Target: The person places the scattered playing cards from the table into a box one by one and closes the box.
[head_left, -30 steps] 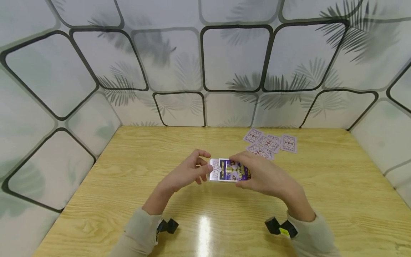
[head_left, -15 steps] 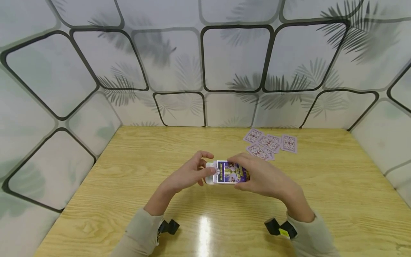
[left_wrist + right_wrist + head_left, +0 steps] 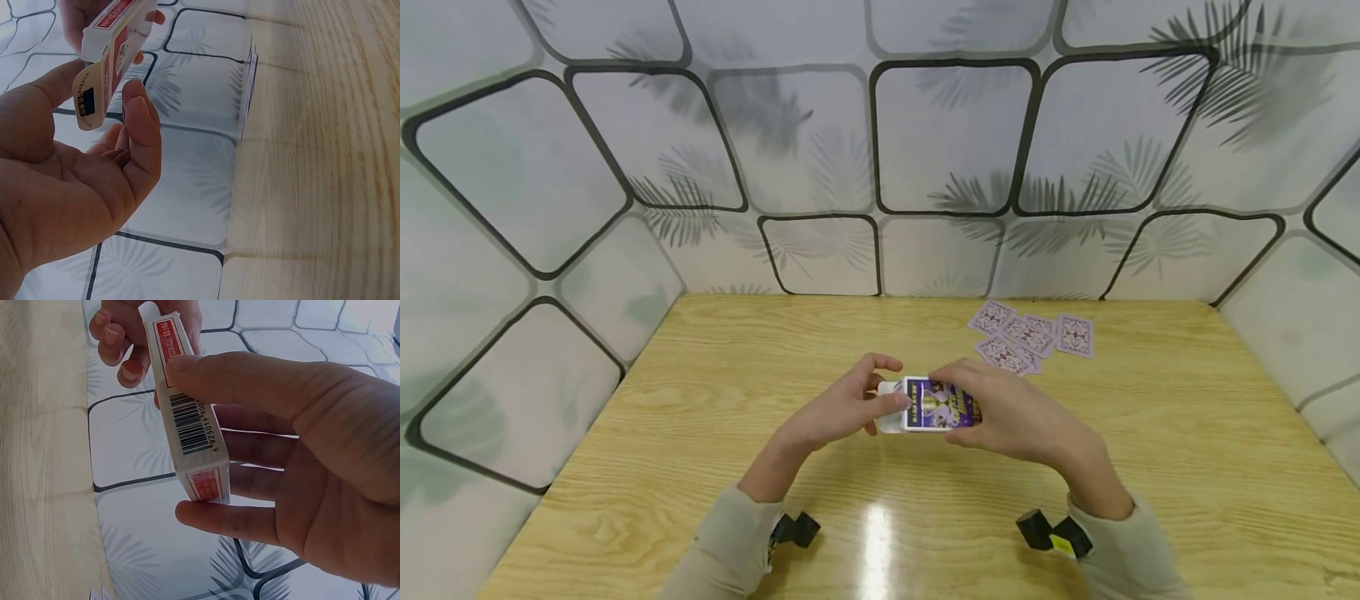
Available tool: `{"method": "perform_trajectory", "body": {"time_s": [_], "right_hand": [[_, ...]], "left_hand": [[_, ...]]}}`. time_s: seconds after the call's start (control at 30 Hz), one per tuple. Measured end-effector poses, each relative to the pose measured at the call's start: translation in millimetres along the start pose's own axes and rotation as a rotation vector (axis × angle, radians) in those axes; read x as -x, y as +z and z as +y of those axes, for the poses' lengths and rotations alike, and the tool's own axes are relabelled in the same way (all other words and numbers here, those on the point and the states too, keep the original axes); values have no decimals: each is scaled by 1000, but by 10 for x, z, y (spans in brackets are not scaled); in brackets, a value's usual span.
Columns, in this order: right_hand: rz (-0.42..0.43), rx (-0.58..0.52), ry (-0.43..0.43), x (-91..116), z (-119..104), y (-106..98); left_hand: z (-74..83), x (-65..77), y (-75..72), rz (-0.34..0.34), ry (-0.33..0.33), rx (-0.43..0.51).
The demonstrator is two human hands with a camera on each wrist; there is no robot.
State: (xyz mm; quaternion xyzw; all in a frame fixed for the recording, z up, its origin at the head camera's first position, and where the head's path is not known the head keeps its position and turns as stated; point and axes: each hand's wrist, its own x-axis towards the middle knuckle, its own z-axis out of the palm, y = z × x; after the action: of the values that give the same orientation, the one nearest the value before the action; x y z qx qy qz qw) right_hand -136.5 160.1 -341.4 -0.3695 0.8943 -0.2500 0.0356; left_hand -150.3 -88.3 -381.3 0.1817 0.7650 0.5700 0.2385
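Observation:
A small purple-and-gold playing card box is held up over the wooden table, lying sideways between both hands. My right hand grips its right end, thumb along one narrow side and fingers along the other. In the right wrist view the barcode side of the box faces the camera. At the box's open left end is my left hand, its thumb touching there and its other fingers loosely bent apart from the box. The white end flap stands out between that thumb and fingers.
Several playing cards lie face down, some overlapping, near the back of the wooden table. A patterned fabric backdrop rises behind the table and at both sides.
The cards sticking out of the box's left end have slid inside as the left thumb moved right against them. The box has tilted slightly and shifted a little left with the right hand.

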Motion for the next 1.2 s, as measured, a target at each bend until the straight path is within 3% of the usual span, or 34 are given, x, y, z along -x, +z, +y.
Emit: {"method": "perform_trajectory", "body": {"time_s": [0.83, 1.07, 1.2], "right_hand": [[-10, -23, -8, -7, -3, -1], [22, -57, 17, -16, 56, 10], [83, -79, 35, -21, 137, 23]], "left_hand": [[-25, 4, -20, -3, 22, -12], [11, 56, -107, 38, 35, -29], [64, 108, -138, 86, 1, -20]]}}
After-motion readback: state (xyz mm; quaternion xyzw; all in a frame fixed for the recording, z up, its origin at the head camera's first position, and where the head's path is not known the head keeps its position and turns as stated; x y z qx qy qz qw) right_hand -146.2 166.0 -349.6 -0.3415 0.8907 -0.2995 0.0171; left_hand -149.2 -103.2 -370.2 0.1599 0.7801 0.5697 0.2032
